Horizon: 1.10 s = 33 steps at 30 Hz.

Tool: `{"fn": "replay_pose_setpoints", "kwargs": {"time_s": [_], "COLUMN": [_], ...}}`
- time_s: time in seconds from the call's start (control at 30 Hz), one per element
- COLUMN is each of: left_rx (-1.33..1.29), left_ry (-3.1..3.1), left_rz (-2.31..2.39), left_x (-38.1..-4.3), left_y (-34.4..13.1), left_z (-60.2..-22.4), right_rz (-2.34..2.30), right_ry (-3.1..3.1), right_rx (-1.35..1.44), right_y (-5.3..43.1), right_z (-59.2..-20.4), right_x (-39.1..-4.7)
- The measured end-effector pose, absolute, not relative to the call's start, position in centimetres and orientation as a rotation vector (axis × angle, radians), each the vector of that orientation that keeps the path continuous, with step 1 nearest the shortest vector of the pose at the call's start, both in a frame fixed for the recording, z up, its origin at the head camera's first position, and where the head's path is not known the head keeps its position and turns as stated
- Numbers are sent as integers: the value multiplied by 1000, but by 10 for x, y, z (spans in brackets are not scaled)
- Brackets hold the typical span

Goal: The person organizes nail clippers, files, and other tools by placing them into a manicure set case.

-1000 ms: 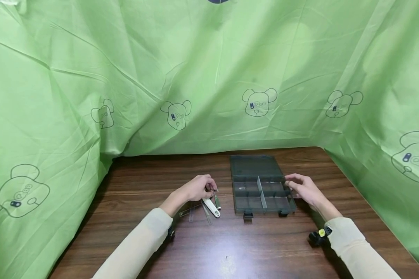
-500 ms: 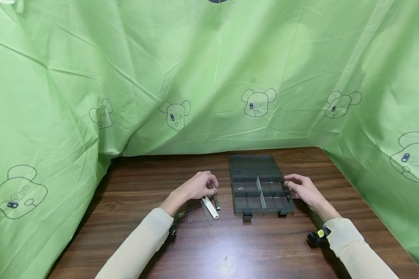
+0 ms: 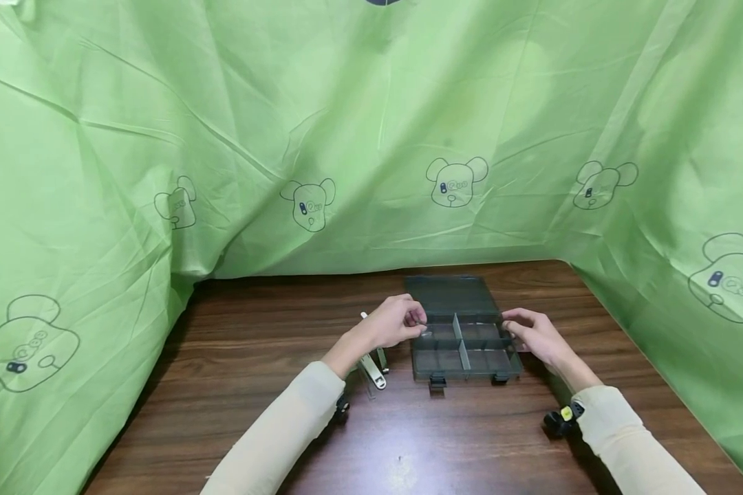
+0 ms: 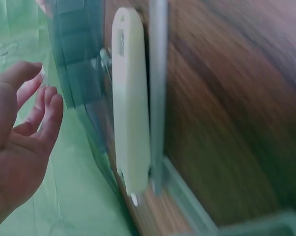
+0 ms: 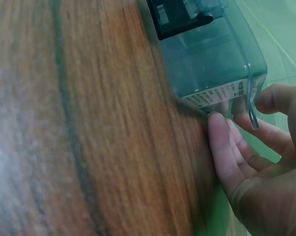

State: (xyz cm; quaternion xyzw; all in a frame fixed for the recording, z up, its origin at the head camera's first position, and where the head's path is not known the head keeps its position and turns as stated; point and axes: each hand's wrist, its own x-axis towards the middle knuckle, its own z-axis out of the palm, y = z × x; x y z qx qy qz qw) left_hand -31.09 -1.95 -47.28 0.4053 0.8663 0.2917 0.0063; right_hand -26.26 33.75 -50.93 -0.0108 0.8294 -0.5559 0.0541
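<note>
The translucent grey divided storage box (image 3: 436, 361) lies with its lid (image 3: 452, 295) folded back. My left hand (image 3: 393, 322) is at the box's left side, above the rear left compartment. In the left wrist view, its curled thumb and fingers pinch a tiny clear piece (image 4: 43, 77), mostly hidden by the fingertips. White nail clippers (image 3: 373, 371) lie beneath the left wrist, with a smaller greenish metal piece (image 3: 382, 359) alongside. My right hand (image 3: 535, 337) grips the box's right wall, thumb at the rim and fingers on the outer side, as the right wrist view shows.
Thin clear strips (image 4: 158, 93) lie next to the clippers, partly hidden by the left arm in the head view. Two black latches (image 3: 437, 382) stick out from the box front. Green cloth (image 3: 371, 227) with bear prints rises around the wooden table (image 3: 470, 440).
My left hand has lifted from the pile of clippers and strips and moved right to the box. The right hand keeps its hold, and the box stays in place.
</note>
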Motion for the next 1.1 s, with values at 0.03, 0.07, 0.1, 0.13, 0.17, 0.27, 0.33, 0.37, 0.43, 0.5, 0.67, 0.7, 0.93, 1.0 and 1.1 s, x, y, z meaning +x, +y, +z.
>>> {"fn": "replay_pose_setpoints", "kwargs": {"time_s": [0.03, 0.07, 0.1, 0.13, 0.17, 0.27, 0.33, 0.37, 0.43, 0.5, 0.67, 0.7, 0.93, 1.0, 1.1], "left_rx": [1274, 1280, 1286, 1288, 1284, 1278, 1268, 1264, 1255, 1235, 1161, 1146, 1061, 1041, 1012], "left_ry": [2710, 2714, 2715, 2715, 2713, 2728, 2745, 2754, 2774, 2778, 2802, 2810, 2853, 2862, 2861], "left_rz": [902, 888, 875, 865, 857, 820, 800, 795, 786, 800, 816, 812, 769, 736, 710], "left_x": [-311, -311, -312, -312, -312, -312, -312, -313, -314, -316, -324, -325, -333, -334, -333], "left_y": [-16, -14, -12, -9, -8, -6, -7, -9, -13, -19, -44, -50, -90, -97, -105], "left_z": [-473, -473, -474, -474, -474, -474, -474, -473, -473, -472, -469, -469, -476, -481, -487], "right_rz": [-1686, -1688, -1681, -1679, -1673, -1666, -1664, -1662, -1673, -1678, -1672, -1671, -1636, -1627, -1650], "right_ry": [2520, 2518, 2522, 2526, 2529, 2539, 2540, 2540, 2531, 2523, 2528, 2531, 2560, 2564, 2546], "right_rx": [-31, -31, -31, -34, -40, -33, -44, -53, -40, -44, -37, -36, -30, -43, -28], "right_y": [337, 337, 337, 337, 337, 336, 336, 335, 335, 335, 336, 336, 337, 337, 336], "right_z": [-509, -509, -509, -509, -508, -508, -508, -508, -508, -508, -507, -507, -507, -507, -507], "right_x": [-262, -262, -262, -262, -262, -261, -261, -261, -261, -261, -261, -261, -260, -260, -260]}}
